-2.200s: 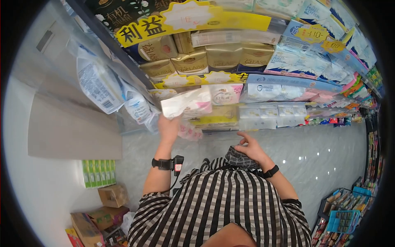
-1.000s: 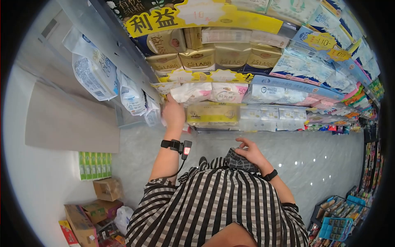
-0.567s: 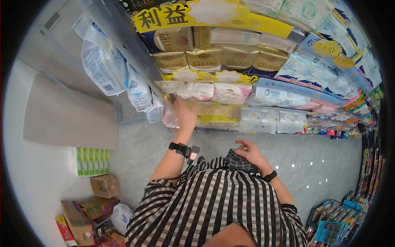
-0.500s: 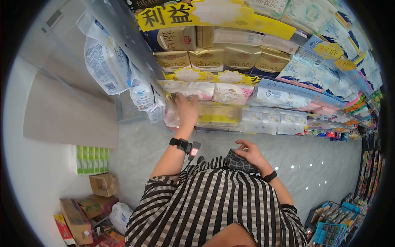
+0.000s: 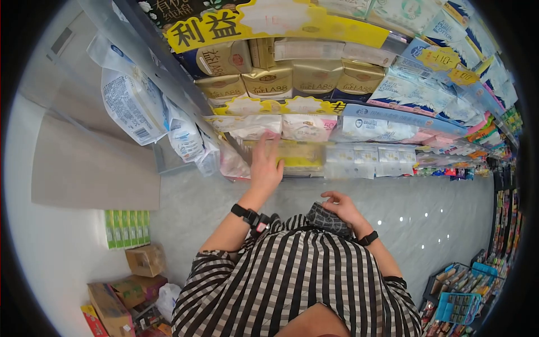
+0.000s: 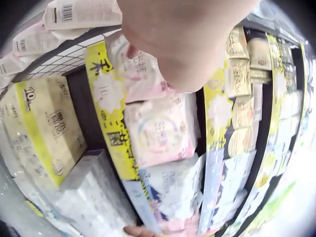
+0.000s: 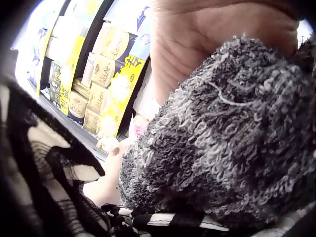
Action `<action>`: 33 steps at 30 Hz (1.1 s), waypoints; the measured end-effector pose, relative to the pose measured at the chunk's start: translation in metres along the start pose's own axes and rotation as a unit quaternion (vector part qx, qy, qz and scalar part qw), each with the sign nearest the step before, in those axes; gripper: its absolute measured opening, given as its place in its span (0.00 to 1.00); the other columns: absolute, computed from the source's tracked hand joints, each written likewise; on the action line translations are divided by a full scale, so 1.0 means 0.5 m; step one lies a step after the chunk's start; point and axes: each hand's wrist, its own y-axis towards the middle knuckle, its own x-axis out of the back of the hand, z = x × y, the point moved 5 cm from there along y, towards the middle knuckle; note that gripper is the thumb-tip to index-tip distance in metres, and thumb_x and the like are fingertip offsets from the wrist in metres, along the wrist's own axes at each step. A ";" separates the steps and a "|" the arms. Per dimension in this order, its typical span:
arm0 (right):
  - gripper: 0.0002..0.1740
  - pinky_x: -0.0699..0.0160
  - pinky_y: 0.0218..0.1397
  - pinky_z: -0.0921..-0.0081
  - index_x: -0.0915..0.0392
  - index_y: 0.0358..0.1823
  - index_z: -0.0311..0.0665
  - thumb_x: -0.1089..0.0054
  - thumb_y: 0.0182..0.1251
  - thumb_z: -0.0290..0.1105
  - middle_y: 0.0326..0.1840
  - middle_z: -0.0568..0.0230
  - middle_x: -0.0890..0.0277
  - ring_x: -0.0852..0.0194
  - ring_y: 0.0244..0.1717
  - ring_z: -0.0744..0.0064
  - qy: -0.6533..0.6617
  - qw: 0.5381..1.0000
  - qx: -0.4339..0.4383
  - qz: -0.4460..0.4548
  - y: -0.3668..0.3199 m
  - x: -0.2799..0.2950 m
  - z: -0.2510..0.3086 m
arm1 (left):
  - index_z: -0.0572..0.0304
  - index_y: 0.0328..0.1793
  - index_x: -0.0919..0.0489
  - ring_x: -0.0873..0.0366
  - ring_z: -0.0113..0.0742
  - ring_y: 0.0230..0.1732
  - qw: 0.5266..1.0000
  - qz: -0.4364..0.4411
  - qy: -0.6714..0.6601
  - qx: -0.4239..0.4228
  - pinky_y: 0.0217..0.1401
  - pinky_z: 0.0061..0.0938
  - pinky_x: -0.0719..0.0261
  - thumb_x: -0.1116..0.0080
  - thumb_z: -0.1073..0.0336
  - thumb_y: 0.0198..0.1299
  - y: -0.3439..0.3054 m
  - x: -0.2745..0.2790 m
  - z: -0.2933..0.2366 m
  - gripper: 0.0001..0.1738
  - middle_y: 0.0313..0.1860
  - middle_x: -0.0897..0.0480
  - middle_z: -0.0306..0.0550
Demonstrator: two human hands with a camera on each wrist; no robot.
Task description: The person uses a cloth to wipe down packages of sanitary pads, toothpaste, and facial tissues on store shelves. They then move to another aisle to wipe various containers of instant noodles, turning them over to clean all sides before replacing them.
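Note:
In the head view my left hand point(image 5: 266, 168) reaches up to the low shelf with fingers extended. Its fingertips are right at the lower edge of a white-and-pink soft pack point(image 5: 255, 127). Beside that pack stands a matching white-and-pink pack point(image 5: 309, 128), whose printed front faces the left wrist camera. The left wrist view has the hand point(image 6: 185, 44) overlapping the upper pack point(image 6: 136, 74). My right hand point(image 5: 349, 209) stays by the waist and grips a dark grey looped-pile cloth point(image 5: 328, 219); the cloth point(image 7: 222, 133) fills much of the right wrist view.
A yellow multipack point(image 5: 300, 156) lies on the shelf below, with a pinkish bag point(image 5: 233, 162) at its left. Gold packs point(image 5: 269, 81) fill the shelf above. Bagged packs point(image 5: 135, 104) hang on the left side panel. Cardboard boxes point(image 5: 109, 306) and a blue basket point(image 5: 457, 308) stand on the floor.
My left hand first held the white-and-pink pack in front of the shelf; the pack now sits in the row. The hand has since shifted right along it. The right hand keeps its cloth.

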 end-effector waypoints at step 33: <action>0.39 0.32 0.67 0.73 0.38 0.72 0.31 0.35 0.59 0.31 0.64 0.53 0.27 0.29 0.62 0.66 0.091 0.993 -0.052 0.052 -0.074 0.006 -0.047 | 0.57 0.59 0.22 0.29 0.53 0.58 0.988 0.121 0.074 -0.061 0.59 0.43 0.28 0.34 0.67 0.50 0.033 -0.097 0.010 0.26 0.53 0.25 0.53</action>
